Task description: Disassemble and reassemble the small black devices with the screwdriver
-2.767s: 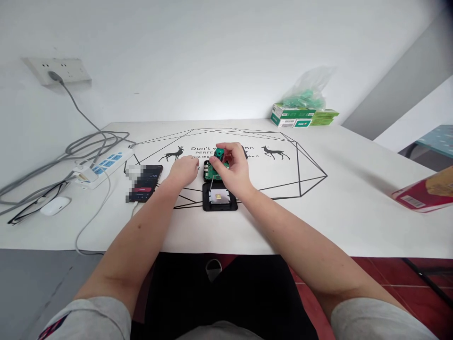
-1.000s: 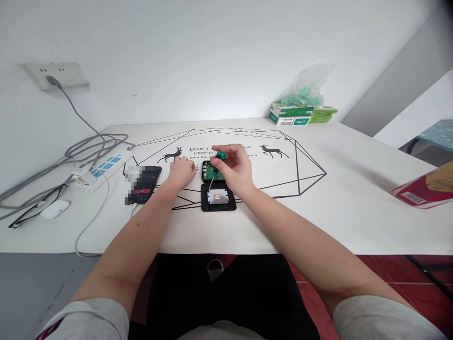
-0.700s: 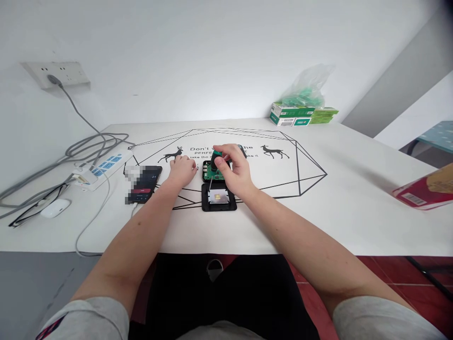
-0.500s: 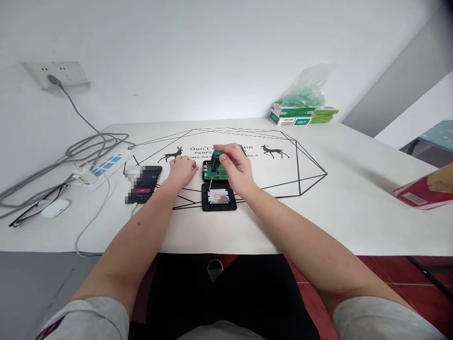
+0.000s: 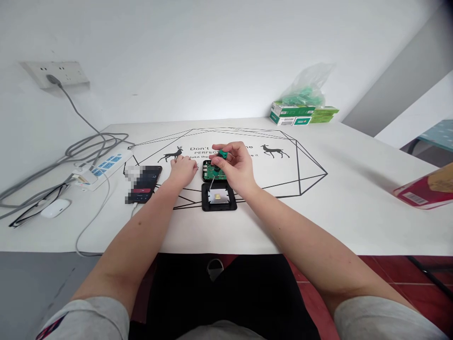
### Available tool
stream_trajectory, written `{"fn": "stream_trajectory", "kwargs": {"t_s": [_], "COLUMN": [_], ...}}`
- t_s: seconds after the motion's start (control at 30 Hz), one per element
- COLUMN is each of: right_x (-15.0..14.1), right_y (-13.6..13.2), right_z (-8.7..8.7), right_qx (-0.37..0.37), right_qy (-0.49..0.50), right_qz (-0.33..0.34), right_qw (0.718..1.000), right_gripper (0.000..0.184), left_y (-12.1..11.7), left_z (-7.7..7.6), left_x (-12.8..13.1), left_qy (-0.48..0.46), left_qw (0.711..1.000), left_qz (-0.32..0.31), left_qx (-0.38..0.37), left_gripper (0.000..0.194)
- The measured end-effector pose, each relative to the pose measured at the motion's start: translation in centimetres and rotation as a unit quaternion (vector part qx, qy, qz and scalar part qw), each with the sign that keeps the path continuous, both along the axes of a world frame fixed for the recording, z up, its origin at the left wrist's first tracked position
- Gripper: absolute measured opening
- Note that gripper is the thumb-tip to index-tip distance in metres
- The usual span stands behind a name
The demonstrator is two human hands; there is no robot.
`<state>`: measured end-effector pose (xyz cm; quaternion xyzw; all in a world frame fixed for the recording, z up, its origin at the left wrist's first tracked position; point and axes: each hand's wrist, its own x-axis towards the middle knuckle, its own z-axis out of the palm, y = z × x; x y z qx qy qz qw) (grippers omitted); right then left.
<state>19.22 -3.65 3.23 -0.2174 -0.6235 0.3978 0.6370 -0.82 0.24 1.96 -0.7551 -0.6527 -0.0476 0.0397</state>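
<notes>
My right hand (image 5: 239,165) is closed round the green and black handle of a screwdriver (image 5: 222,154). The shaft slants down to the left, its tip at the upper left of a metal plate (image 5: 214,199) on a black case cover (image 5: 231,206). A small pale square pad sits mid-plate. Directly behind the cover, a green circuit board (image 5: 209,175) lies in a black case, partly hidden by my right hand. My left hand (image 5: 183,171) rests palm down on the table left of the board, fingers loosely bent, thumb apart; nothing shows in it.
Left of my left arm lie a phone (image 5: 146,182) on a white cable, a power strip (image 5: 109,167), glasses (image 5: 33,205) and a white earbud case (image 5: 55,208). Green and white boxes (image 5: 292,113) with a plastic bag stand at the back right. A red package (image 5: 421,193) is far right.
The screwdriver handle has tipped to the right and my right fingers have shifted round it. Its tip stays near the plate's corner. My left hand has barely moved.
</notes>
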Motion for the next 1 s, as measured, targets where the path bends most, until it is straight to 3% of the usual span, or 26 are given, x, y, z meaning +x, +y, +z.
{"fn": "stream_trajectory", "kwargs": {"t_s": [0.37,0.63,0.83,1.0], "right_x": [1.0,0.7,1.1,1.1], "right_y": [-0.2,0.6,0.5,0.5], "right_z": [0.0,-0.5,-0.3,0.0], "right_qx": [0.073,0.087,0.048,0.043], "right_qy": [-0.096,-0.121,-0.105,-0.103], "right_qz": [-0.052,-0.077,-0.027,0.005], "right_qw": [0.991,0.986,0.993,0.994], "right_gripper": [0.027,0.036,0.040,0.042], "left_y": [-0.2,-0.5,-1.0,-1.0], "left_z": [0.3,1.4,2.1,2.0], "left_x": [0.2,1.0,1.4,1.4], "left_qy": [0.000,-0.045,-0.069,-0.079], "left_qw": [1.000,0.999,0.997,0.996], "left_qz": [-0.001,0.021,-0.014,-0.031], "left_qx": [-0.006,0.016,0.044,0.042], "left_gripper": [0.027,0.032,0.044,0.029]}}
